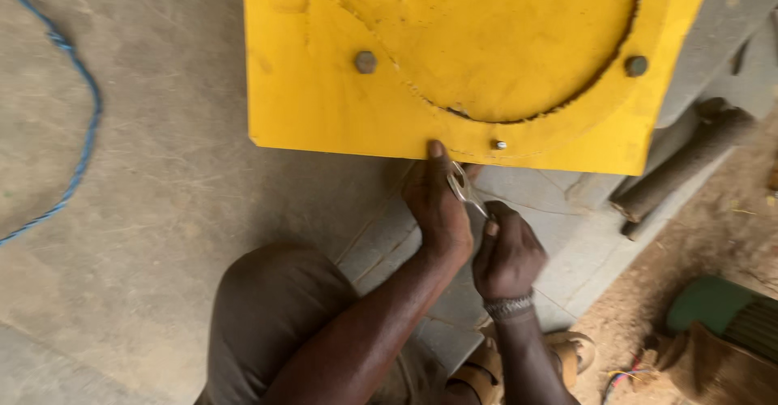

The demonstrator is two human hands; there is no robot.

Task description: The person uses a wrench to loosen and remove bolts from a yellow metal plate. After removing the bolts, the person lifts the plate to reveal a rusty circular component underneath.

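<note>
A big yellow metal plate (324, 89) with a round cut line and two bolt heads (365, 62) fills the top of the head view. My left hand (438, 206) reaches under its lower edge, thumb pressed on the edge. My right hand (506, 255) grips a small silver spanner (466, 188) whose head sits at the plate's underside, just below a small screw (499, 144). What the spanner head bites on is hidden under the plate.
A blue rope (81, 129) curls over the concrete floor at left. Dark metal pipes (681, 170) lie at right beside bare earth. A green object (713, 304) and a brown bag sit at lower right. My knee (271, 308) and sandal (567, 348) are below.
</note>
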